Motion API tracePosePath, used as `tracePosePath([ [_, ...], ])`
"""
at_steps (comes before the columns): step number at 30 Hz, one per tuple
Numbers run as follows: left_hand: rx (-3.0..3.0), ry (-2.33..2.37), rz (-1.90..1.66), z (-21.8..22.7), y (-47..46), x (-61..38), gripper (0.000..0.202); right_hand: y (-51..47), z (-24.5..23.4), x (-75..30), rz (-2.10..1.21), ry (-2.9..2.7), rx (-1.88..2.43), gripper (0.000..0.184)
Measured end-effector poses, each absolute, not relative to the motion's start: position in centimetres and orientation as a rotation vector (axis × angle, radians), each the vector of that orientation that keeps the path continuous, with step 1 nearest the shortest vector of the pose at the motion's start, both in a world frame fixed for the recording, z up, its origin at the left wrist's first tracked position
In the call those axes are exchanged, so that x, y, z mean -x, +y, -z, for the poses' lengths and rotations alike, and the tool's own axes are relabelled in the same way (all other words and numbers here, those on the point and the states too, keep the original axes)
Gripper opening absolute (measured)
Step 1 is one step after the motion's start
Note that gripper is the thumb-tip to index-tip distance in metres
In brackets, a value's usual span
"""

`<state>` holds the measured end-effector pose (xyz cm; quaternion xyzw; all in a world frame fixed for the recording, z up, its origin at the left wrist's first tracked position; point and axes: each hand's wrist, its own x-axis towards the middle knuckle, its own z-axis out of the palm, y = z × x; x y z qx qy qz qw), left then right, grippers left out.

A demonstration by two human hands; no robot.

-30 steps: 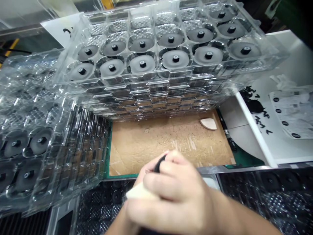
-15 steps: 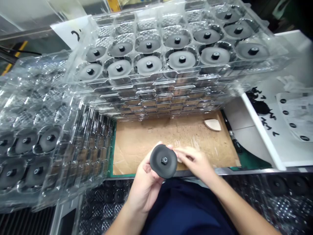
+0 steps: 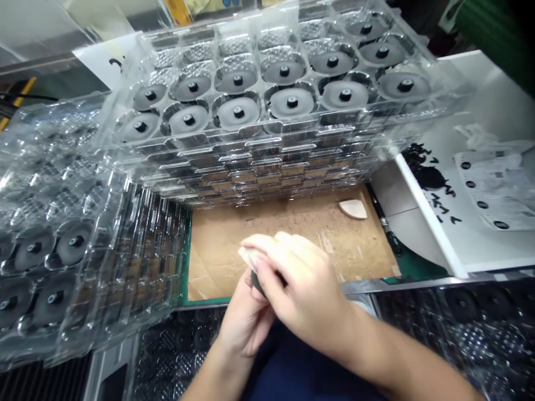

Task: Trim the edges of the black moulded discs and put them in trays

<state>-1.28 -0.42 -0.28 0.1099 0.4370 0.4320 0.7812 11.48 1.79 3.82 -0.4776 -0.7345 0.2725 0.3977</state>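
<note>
My left hand [image 3: 244,317] grips a round black disc [image 3: 256,283]; only a dark sliver of its edge shows. My right hand [image 3: 303,278] lies over the disc and pinches a small pale pad [image 3: 248,256] between thumb and fingers, its tip sticking out to the left. Whether the pad touches the disc is hidden by the right hand. Beneath and beyond both hands is a sheet of brown cardboard [image 3: 221,239]. A pale wedge-shaped piece [image 3: 353,209] rests near its far right corner.
Stacked clear plastic trays [image 3: 259,139] stand behind the cardboard, the top one holding several black discs with central studs. Another tray stack [image 3: 108,234] rises at the left. At the right, a white-walled surface [image 3: 432,217] bears black scraps [image 3: 428,172] and a printed plastic bag [image 3: 497,189].
My right hand has come left and over the black disc, bringing the pale pad into sight. The disc, face-up before, is now mostly covered. The view has shifted slightly.
</note>
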Motion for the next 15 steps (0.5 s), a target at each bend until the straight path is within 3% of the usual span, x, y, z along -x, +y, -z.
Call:
tracePosePath([
  [5,-0.251,0.868,-0.935,-0.1,0.1,1.9,0.054,0.2,-4.2,-13.9,-0.928,-1.938,1.139,0.017],
  [8,-0.221,0.789,-0.927,0.3,0.2,2.2,0.047,0.4,-4.3,-15.4,-0.696,-2.069,1.287,0.021],
  [10,-0.217,0.74,-0.94,0.3,0.2,2.2,0.046,1.6,-3.8,-15.8,-0.579,-2.122,1.165,0.027],
  [12,-0.23,0.67,-0.929,0.0,0.1,2.3,0.048,2.9,-2.8,-16.0,-0.68,-2.016,1.046,0.029],
  [15,-0.22,0.576,-0.882,-0.5,0.0,2.3,0.05,3.7,-0.3,-16.3,-0.925,-1.668,1.32,0.022],
])
